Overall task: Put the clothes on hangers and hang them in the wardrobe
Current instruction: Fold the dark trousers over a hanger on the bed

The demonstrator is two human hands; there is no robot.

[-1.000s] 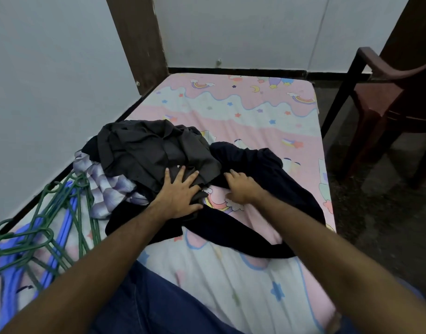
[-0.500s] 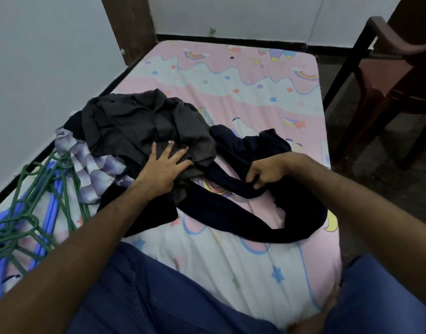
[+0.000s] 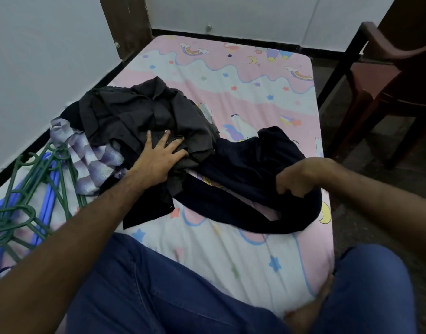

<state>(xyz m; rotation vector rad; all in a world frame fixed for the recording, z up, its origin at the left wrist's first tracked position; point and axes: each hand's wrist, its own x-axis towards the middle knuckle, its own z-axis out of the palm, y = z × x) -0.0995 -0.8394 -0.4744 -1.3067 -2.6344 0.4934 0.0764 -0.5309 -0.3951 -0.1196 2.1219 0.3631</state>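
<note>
Left hand (image 3: 158,160): laid flat with fingers (image 3: 148,141) spread and nearly straight on the dark grey shirt (image 3: 144,116); nothing is gripped, and the pile is judged to be pinned so it is not dragged along.
Right hand (image 3: 296,179): fingers are curled down into a fold of the navy garment (image 3: 250,169), which is pinched and lifted slightly off the sheet; it is judged to be being separated from the heap for a hanger.
Clothes: the grey shirt lies under the left fingers, a checked lilac cloth (image 3: 91,155) is tucked just left of them, and the navy garment trails from the left fingers across to the right fingers.
Hangers (image 3: 38,186): green and blue ones are heaped well left of the left fingers, untouched.
Surface: a bed (image 3: 243,92) covered by a pink and white sheet printed with stars and rainbows.
Room: pale walls, a brown post beyond the fingers, a dark chair (image 3: 388,75) beyond the right fingers; no wardrobe is seen.
</note>
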